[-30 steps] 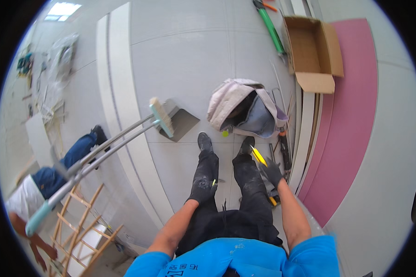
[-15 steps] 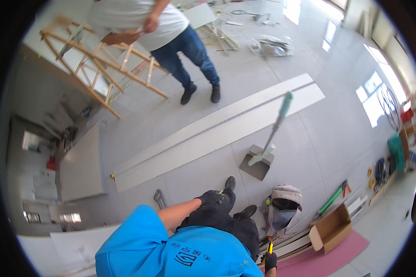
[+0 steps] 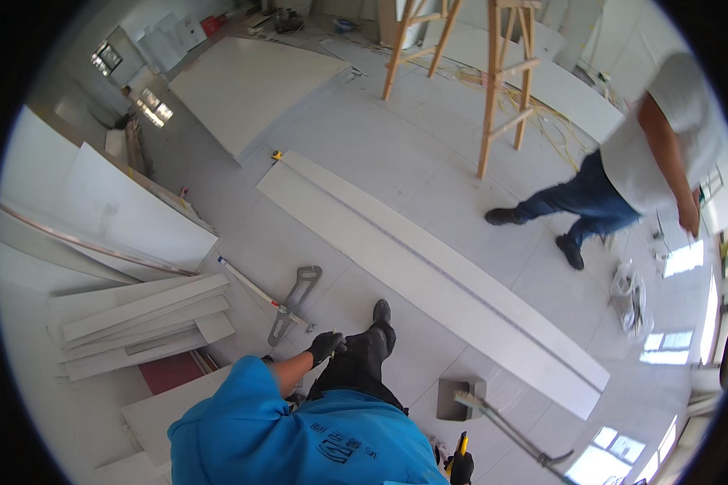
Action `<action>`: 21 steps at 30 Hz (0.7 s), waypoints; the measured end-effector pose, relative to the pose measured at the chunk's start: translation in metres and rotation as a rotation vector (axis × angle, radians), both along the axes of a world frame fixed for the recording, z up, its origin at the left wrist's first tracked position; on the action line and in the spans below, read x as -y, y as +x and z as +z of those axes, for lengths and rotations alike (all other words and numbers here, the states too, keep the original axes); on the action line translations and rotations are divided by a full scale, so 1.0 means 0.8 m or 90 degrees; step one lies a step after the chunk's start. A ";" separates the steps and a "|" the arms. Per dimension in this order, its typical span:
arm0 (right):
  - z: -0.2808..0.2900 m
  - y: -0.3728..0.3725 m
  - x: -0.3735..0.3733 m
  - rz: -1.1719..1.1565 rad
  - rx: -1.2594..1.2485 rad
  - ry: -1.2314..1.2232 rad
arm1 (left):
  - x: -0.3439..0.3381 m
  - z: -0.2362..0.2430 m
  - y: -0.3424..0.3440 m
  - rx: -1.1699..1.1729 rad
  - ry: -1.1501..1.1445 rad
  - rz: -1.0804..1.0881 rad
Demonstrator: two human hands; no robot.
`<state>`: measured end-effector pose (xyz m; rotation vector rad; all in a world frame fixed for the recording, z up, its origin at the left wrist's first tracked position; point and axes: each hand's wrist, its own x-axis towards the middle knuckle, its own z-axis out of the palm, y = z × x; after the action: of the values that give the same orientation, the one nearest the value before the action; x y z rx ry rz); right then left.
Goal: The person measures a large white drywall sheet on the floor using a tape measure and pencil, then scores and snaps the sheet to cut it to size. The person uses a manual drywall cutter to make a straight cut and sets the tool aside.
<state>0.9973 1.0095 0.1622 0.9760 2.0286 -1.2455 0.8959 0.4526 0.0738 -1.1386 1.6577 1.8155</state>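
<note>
Low at the right, my right hand (image 3: 461,469), in a black glove, is closed on a yellow utility knife (image 3: 463,443). My left hand (image 3: 325,347), also gloved in black, is by my left thigh. Its fingers are curled, and a thin yellowish thing (image 3: 335,343) shows at them, too small to name. A long white board (image 3: 364,242) lies across the floor ahead of my feet, with a grey line along its length. At its far left end sits a small yellow tape measure (image 3: 277,155).
Beside my left hand lie a grey slotted metal tool (image 3: 296,303) and a thin rod (image 3: 251,284). White strips (image 3: 146,311) are stacked at left. A dustpan (image 3: 453,399) and brush (image 3: 510,432) stand right. Another person (image 3: 623,178) walks beyond the board, past wooden trestles (image 3: 501,81).
My view has turned left, bringing the stacked strips and slotted tool into view. The other person has gone from standing to striding, toward the board's right end. The knife stays in my right hand.
</note>
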 end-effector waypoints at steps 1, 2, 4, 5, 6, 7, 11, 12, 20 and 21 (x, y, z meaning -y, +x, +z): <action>-0.011 -0.036 0.004 -0.012 -0.007 -0.016 | 0.021 -0.006 -0.015 0.027 0.030 0.108; -0.024 -0.075 0.007 -0.007 -0.014 -0.058 | 0.041 0.001 -0.039 0.033 0.002 0.166; 0.022 -0.198 0.053 0.052 0.018 -0.076 | 0.085 0.023 -0.082 0.028 0.009 0.234; 0.048 -0.258 0.085 0.072 0.030 -0.082 | 0.104 0.047 -0.114 0.018 0.005 0.239; 0.052 -0.306 0.100 0.129 0.021 -0.055 | 0.131 0.042 -0.127 0.026 -0.002 0.219; 0.055 -0.353 0.120 0.149 -0.015 -0.032 | 0.158 0.038 -0.143 0.033 -0.008 0.197; 0.066 -0.534 0.191 0.135 -0.072 -0.113 | 0.223 0.076 -0.273 -0.010 -0.060 0.143; 0.069 -0.577 0.208 0.138 -0.070 -0.121 | 0.234 0.076 -0.295 -0.019 -0.055 0.171; -0.026 -0.983 0.301 0.439 0.040 0.019 | 0.291 0.010 -0.387 -0.038 -0.030 0.468; -0.035 -1.046 0.313 0.411 0.012 0.003 | 0.277 0.010 -0.405 -0.015 -0.051 0.492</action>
<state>0.1607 0.7588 0.1339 0.2760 2.0847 -0.8693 0.5723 0.2310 0.0820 -1.9955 1.4027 2.1983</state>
